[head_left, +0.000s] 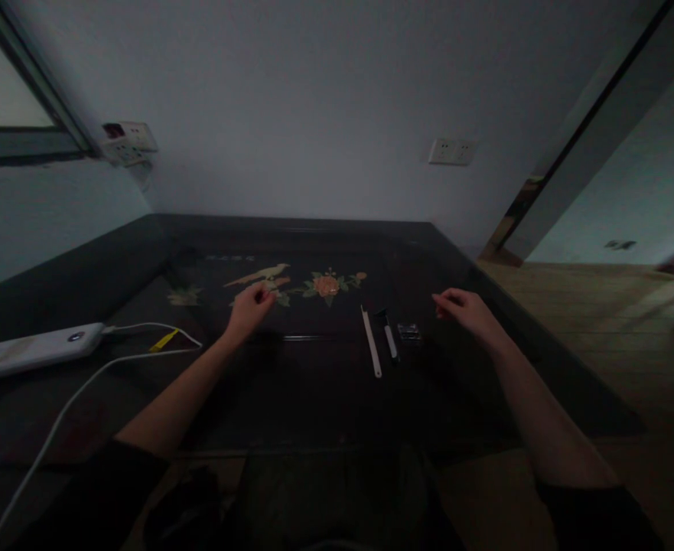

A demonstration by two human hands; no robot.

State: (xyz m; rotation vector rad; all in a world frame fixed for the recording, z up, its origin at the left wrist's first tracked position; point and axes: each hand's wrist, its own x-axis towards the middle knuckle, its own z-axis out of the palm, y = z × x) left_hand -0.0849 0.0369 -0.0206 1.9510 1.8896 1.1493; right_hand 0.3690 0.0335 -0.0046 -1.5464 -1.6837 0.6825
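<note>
My left hand (251, 308) is over the left part of the dark table, near a painted bird (259, 275), with its fingers curled in and thumb and forefinger close together. My right hand (467, 312) is to the right of the small items, its fingertips pinched together. Nothing shows in either hand. Between the hands, nearer the right one, lie a long thin white stick (372, 342) with a hole at its near end and a razor (391, 340) with a dark head and white handle. Beside the razor is a small clear pack (409, 332), its contents too dim to name.
A white power strip (41, 348) with a cable (78, 390) and yellow tag (164, 340) lies at the left. The dark table (314, 405) bears a painted flower (326, 285) and meets the wall. Wall sockets (451, 151) are at the back.
</note>
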